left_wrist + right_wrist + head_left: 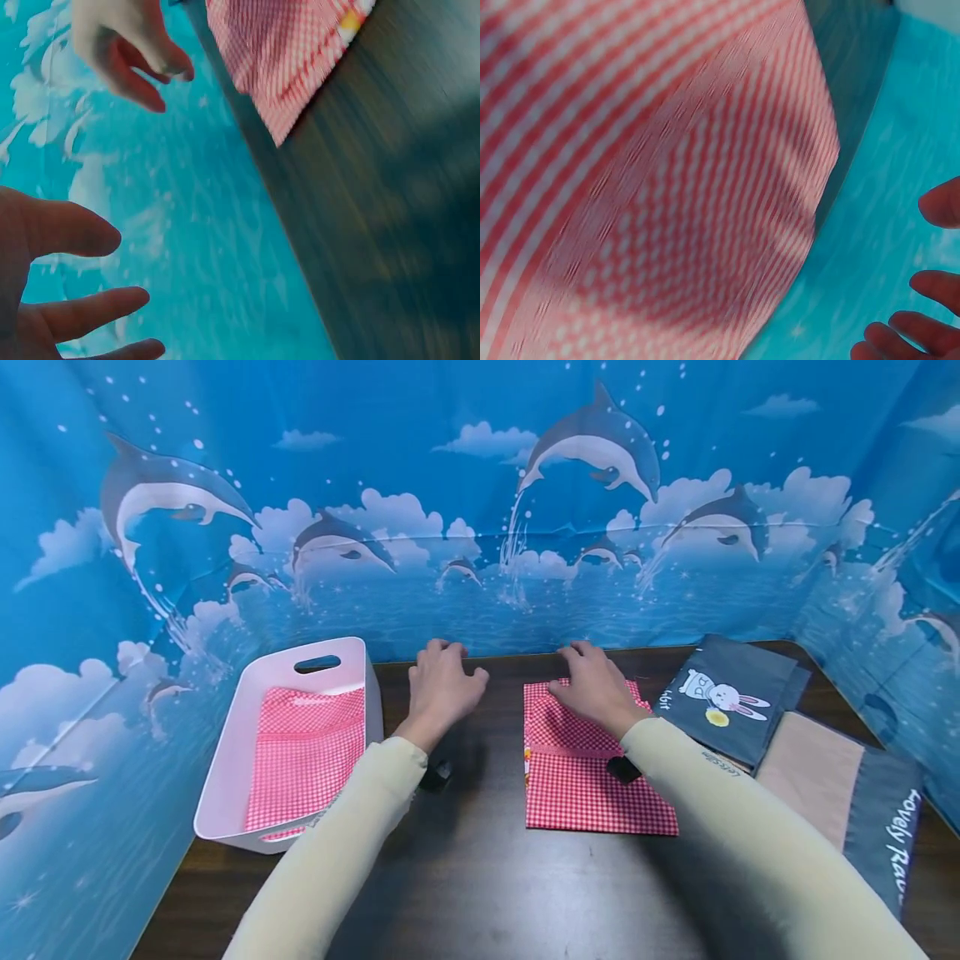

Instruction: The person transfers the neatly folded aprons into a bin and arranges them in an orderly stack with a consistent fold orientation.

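Observation:
A folded red-and-white gingham cloth [577, 793] lies on the dark table, its far edge a little rumpled. Over its far part hovers my right hand [596, 685], fingers loosely bent and holding nothing. In the right wrist view the cloth [690, 210] fills the left side, apart from the fingertips [937, 292]. My left hand [444, 685] is above the table between the white bin and the cloth, its fingers spread and empty. The left wrist view shows its separated fingers [97, 311], with the cloth's corner [277, 120] farther off.
On the left stands a white plastic bin [225, 760] with another red gingham cloth [307, 760] inside. To the right lie a dark rabbit-print cloth [727, 693] and a beige-and-dark lettered one [817, 768]. A blue dolphin curtain [420, 443] borders the table's back and sides.

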`<move>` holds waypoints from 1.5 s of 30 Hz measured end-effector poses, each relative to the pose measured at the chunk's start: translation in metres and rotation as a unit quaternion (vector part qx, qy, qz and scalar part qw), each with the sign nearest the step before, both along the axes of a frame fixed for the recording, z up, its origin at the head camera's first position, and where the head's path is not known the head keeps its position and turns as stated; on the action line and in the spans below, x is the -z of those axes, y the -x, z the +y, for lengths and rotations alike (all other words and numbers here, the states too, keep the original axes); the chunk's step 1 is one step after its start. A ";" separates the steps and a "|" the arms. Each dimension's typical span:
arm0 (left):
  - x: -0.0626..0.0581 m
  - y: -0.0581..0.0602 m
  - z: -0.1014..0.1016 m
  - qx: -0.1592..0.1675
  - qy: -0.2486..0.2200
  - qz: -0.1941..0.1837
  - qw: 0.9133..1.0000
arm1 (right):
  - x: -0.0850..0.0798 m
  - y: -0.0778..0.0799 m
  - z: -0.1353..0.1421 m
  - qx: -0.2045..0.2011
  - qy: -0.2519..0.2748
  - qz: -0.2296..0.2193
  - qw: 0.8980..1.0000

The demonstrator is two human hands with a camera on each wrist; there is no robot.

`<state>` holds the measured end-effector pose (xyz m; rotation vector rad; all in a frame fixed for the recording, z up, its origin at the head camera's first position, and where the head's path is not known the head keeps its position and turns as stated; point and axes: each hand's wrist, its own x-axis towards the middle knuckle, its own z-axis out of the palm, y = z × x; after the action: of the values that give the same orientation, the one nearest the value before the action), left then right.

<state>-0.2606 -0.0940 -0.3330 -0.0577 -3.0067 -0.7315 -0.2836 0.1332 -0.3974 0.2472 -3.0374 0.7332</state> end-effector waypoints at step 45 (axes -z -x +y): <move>0.093 -0.020 0.074 0.187 0.201 -0.048 0.960 | 0.043 -0.033 0.062 0.009 -0.094 -0.118 0.989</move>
<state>-0.2405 -0.0196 -0.4256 -0.6368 -3.2223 -0.1203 -0.2504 0.1950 -0.4408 0.1413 -3.3321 0.5058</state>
